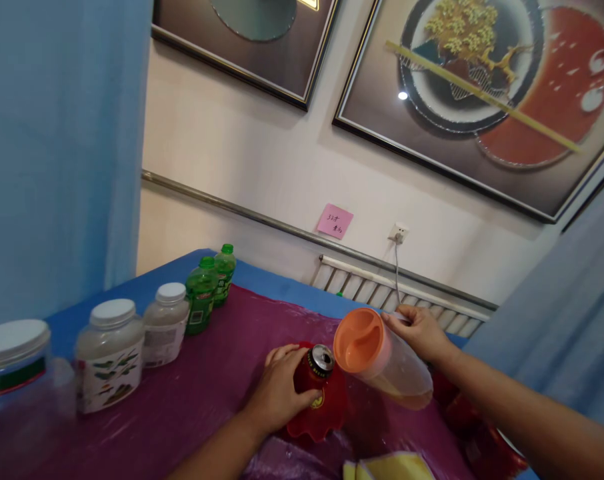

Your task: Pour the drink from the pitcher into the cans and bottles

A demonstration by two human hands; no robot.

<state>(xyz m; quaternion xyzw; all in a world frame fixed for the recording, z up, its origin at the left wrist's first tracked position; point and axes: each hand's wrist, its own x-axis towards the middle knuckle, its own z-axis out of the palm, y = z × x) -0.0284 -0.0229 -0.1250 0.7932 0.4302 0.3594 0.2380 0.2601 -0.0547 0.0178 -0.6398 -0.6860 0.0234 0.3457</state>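
Note:
My left hand (pixel 278 388) is wrapped round a red drink can (pixel 308 379) with an opened silver top. Under the can lies a red piece with a wavy edge (pixel 322 423); I cannot tell whether it is a dish or a mat. A clear plastic pitcher (pixel 407 381) with an orange lid (pixel 359 341) is tilted, lid end toward the can. My right hand (pixel 425 337) grips the pitcher's handle, which is mostly hidden by the fingers. Some pale liquid seems to lie low in the pitcher. The lid is close beside the can's top; no stream shows.
On the left stand two green bottles (pixel 201 300), two white-lidded jars (pixel 113 370) and a bigger clear tub (pixel 15 367). Several red cans (pixel 495 450) are partly behind my right forearm. A yellow cloth (pixel 395 467) lies in front on the purple table cover (pixel 197 427). A radiator (pixel 357 283) is behind.

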